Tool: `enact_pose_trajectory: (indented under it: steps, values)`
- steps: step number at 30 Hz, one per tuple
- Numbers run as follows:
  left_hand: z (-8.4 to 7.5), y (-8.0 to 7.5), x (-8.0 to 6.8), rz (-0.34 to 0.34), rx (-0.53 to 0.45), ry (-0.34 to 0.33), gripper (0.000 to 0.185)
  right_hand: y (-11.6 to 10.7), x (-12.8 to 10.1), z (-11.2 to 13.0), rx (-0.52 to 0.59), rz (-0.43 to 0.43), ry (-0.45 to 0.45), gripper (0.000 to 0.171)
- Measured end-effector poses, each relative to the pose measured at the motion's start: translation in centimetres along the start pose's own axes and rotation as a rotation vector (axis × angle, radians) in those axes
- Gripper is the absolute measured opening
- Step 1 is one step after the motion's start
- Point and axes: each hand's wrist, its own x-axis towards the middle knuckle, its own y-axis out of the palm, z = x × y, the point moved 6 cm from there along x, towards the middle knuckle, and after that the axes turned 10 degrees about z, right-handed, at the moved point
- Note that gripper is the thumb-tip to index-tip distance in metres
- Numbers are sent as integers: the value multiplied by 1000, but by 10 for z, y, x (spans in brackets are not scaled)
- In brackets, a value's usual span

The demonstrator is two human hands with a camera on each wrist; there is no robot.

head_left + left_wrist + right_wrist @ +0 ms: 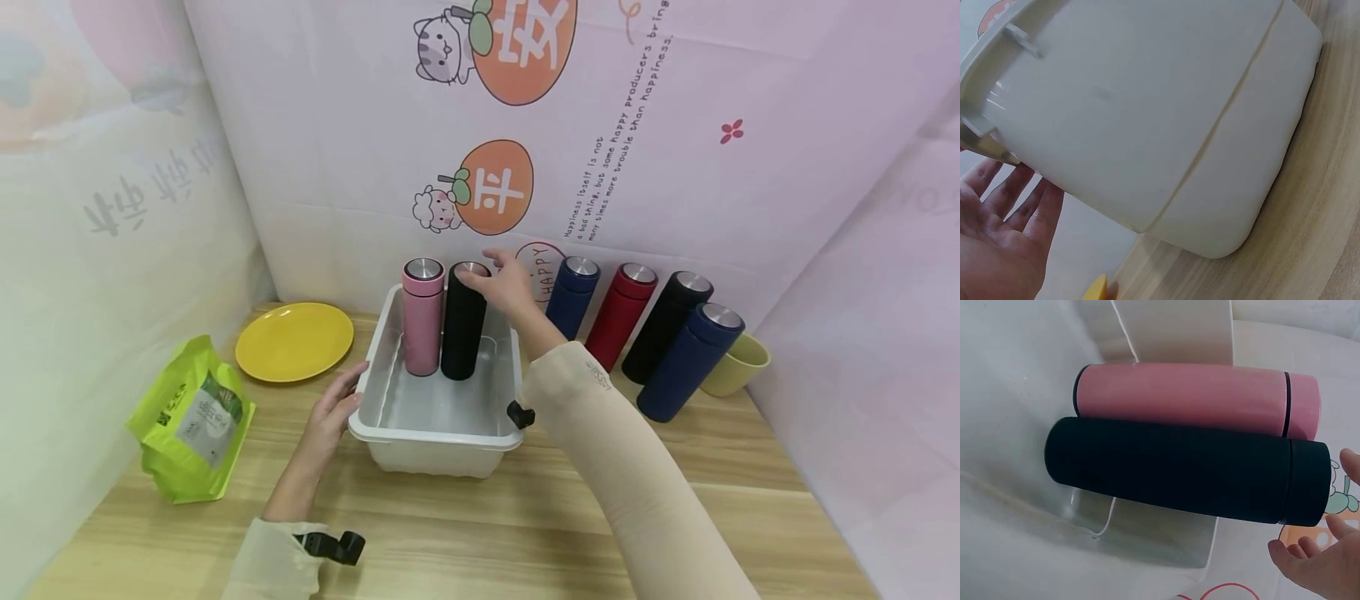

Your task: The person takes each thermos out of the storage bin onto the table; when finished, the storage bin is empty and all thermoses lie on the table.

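Observation:
Inside a white plastic bin (435, 435), a pink thermos bottle (423, 329) and a black thermos bottle (462, 333) stand upright side by side at the back. My right hand (512, 287) is at the lid end of the black bottle. In the right wrist view, its thumb and fingers (1282, 555) are spread apart around the lid with space between them and the bottle. My left hand (330, 421) rests against the bin's left side. Its fairly straight fingers (1044, 212) touch the wall just under the rim in the left wrist view.
Right of the bin stand a blue bottle (572, 296), a red bottle (621, 317), another black bottle (666, 329) and a second blue bottle (688, 362), with a yellow-green cup (735, 367) behind. Left are a yellow plate (295, 342) and a green pouch (197, 425). Printed cloth walls enclose the table.

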Motion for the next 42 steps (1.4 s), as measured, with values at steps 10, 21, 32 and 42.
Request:
enact_pose_trajectory:
  steps: [10, 21, 32, 42]
  values:
    - [-1, 0, 1, -3, 3, -1, 48, 8, 7, -3, 0, 24, -19, 64]
    - [-3, 1, 3, -4, -8, 11, 47, 10, 8, 0, -137, 10, -21, 65]
    - [1, 3, 2, -4, -6, 0, 47, -1, 2, 1, -173, -38, 14, 64]
    - [3, 0, 0, 1, 4, -15, 48, -23, -18, 34, -125, -64, -53, 62]
